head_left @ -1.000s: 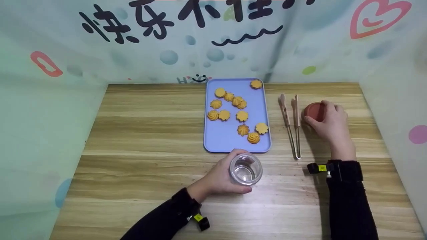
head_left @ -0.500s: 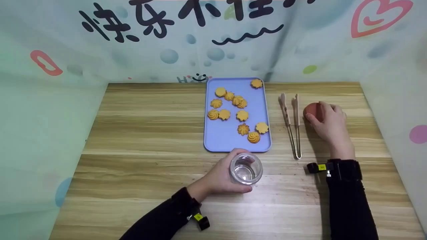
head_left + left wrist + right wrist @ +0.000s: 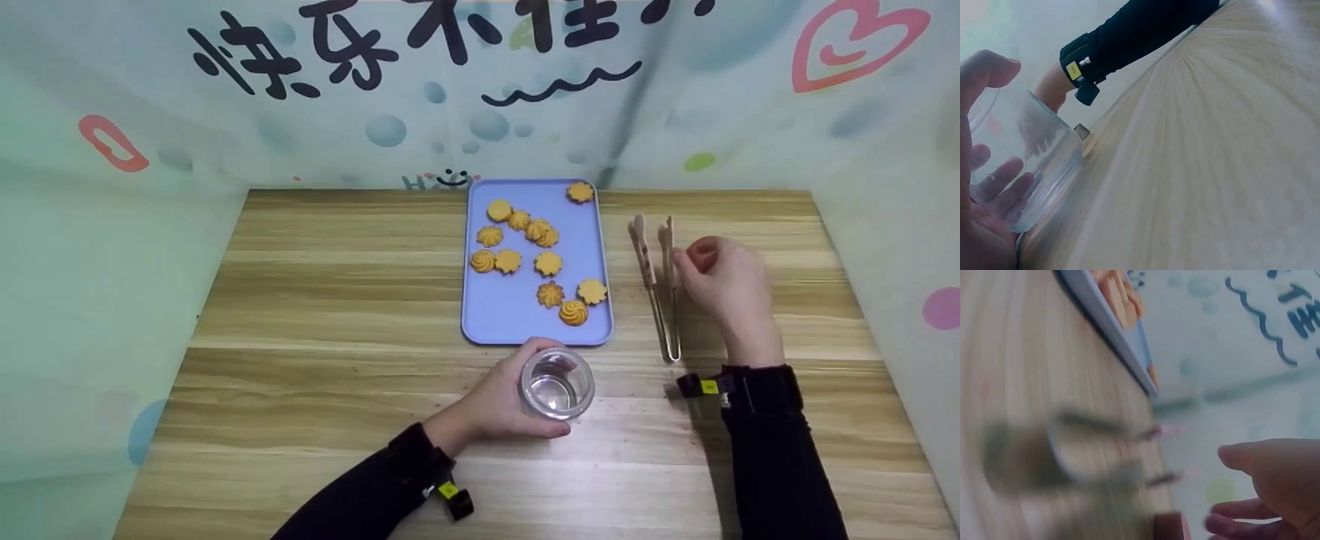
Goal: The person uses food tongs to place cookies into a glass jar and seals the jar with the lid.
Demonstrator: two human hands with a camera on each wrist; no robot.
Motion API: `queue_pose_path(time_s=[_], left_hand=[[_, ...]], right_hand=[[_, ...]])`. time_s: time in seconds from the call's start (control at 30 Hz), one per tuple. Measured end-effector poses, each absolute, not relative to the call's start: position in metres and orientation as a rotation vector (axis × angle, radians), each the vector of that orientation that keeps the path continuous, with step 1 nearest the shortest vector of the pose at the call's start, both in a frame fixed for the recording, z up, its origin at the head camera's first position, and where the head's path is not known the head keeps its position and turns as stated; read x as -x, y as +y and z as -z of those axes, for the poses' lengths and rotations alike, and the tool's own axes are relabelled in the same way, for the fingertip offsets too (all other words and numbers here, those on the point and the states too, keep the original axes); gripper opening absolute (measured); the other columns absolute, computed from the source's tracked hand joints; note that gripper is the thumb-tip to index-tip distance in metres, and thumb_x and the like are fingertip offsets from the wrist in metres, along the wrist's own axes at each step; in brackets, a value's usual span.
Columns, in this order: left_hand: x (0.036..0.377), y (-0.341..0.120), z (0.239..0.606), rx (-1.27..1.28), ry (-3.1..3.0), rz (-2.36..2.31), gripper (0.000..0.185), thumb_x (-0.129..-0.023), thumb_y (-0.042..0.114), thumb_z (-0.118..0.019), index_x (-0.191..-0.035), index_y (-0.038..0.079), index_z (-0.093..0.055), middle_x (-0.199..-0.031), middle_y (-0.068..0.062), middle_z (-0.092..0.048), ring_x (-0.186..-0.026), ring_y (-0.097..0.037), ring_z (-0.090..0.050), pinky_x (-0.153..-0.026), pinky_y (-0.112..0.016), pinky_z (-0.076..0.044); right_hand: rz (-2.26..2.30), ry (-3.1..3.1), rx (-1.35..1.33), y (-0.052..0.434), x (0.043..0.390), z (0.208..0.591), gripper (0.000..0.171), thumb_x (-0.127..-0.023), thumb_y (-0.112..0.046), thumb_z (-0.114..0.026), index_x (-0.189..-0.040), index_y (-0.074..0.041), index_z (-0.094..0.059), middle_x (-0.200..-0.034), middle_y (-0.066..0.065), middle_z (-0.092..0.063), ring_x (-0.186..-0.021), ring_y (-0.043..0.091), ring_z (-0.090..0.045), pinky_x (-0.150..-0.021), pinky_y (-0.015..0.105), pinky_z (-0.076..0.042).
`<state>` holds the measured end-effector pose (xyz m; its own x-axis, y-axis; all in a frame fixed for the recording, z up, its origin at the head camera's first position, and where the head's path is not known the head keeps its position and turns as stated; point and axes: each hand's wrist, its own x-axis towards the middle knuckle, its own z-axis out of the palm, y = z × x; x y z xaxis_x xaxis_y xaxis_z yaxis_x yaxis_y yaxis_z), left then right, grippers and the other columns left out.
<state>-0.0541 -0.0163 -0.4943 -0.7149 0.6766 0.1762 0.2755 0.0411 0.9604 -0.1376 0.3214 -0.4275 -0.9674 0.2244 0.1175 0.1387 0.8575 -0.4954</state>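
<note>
I've got the left hand [image 3: 504, 397] grasping the glass jar [image 3: 557, 384], the right hand [image 3: 727, 289] loose, holding nothing, hovering by the red lid [image 3: 1168, 527] and tongs [image 3: 649, 276]

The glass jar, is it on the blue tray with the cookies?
No, the left hand holds the glass jar off the blue tray, by the tray's near edge.

Pale brown wood-grain table [image 3: 322, 300]. Rectangular periwinkle-blue tray [image 3: 501, 319] lying flat, with golden fluted, flower-shaped cookies [image 3: 548, 263] scattered over it, some touching or overlapping, one alone [image 3: 580, 192] near the far right corner. Behind, pale green-white printed backdrop [image 3: 315, 150]: bold black Chinese characters [image 3: 454, 37] over thin black wavy line [image 3: 534, 97], pink heart outline [image 3: 802, 64] to the right, oval lime-green spot [image 3: 700, 162] lower down.
</note>
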Motion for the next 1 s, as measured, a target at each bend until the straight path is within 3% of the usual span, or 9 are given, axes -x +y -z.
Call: queue_pose_path(time_s=[0.1,0.27,0.43,0.63,0.83,1.0], left_hand=[[0.054,-0.016,0.495,-0.96,2.002,-1.716,0.09,-0.059,0.038,-0.089,-0.133,0.032,-0.037,-0.126,0.007,-0.057,-0.119,-0.018,-0.055,-0.108,-0.035,-0.042],[0.054,-0.015,0.494,-0.948,2.006,-1.71,0.091,-0.058,0.038,-0.09,-0.133,0.033,-0.037,-0.126,0.006,-0.057,-0.119,-0.018,-0.055,-0.108,-0.036,-0.042],[0.053,-0.016,0.495,-0.963,2.008,-1.712,0.09,-0.059,0.038,-0.089,-0.132,0.032,-0.037,-0.126,0.004,-0.058,-0.119,-0.019,-0.056,-0.108,-0.036,-0.042],[0.054,-0.015,0.495,-0.972,2.001,-1.711,0.09,-0.059,0.038,-0.089,-0.132,0.032,-0.037,-0.126,0.006,-0.057,-0.119,-0.017,-0.056,-0.108,-0.034,-0.042],[0.054,-0.017,0.495,-0.954,2.017,-1.694,0.091,-0.059,0.038,-0.089,-0.133,0.033,-0.037,-0.126,0.009,-0.057,-0.119,-0.017,-0.055,-0.108,-0.035,-0.042],[0.055,-0.016,0.496,-0.958,2.026,-1.682,0.091,-0.059,0.038,-0.089,-0.133,0.033,-0.036,-0.126,0.01,-0.057,-0.119,-0.017,-0.055,-0.108,-0.035,-0.043]], right_hand=[[-0.682,-2.899,0.186,0.313,0.137,0.431,0.057,-0.083,-0.06,-0.059,-0.094,-0.004,-0.061,-0.082,0.013,-0.065,-0.074,0.029,-0.061,-0.062,0.04,-0.045],[-0.559,-3.019,0.142,0.306,0.133,0.437,0.064,-0.081,-0.064,-0.06,-0.093,-0.002,-0.051,-0.077,0.017,-0.055,-0.069,0.036,-0.056,-0.054,0.047,-0.042],[-0.547,-3.023,0.118,0.301,0.135,0.443,0.061,-0.081,-0.059,-0.063,-0.091,0.0,-0.053,-0.079,0.021,-0.056,-0.075,0.042,-0.058,-0.061,0.055,-0.043],[-0.588,-3.007,0.1,0.301,0.137,0.446,0.048,-0.084,-0.046,-0.065,-0.089,0.001,-0.055,-0.077,0.019,-0.057,-0.074,0.041,-0.058,-0.062,0.054,-0.044],[-0.612,-3.043,0.056,0.302,0.138,0.445,0.042,-0.089,-0.038,-0.059,-0.095,0.004,-0.055,-0.082,0.02,-0.058,-0.074,0.037,-0.058,-0.06,0.051,-0.045],[-0.653,-3.028,0.058,0.302,0.137,0.434,0.047,-0.093,-0.04,-0.051,-0.105,0.005,-0.054,-0.089,0.021,-0.058,-0.078,0.037,-0.058,-0.062,0.05,-0.046]])
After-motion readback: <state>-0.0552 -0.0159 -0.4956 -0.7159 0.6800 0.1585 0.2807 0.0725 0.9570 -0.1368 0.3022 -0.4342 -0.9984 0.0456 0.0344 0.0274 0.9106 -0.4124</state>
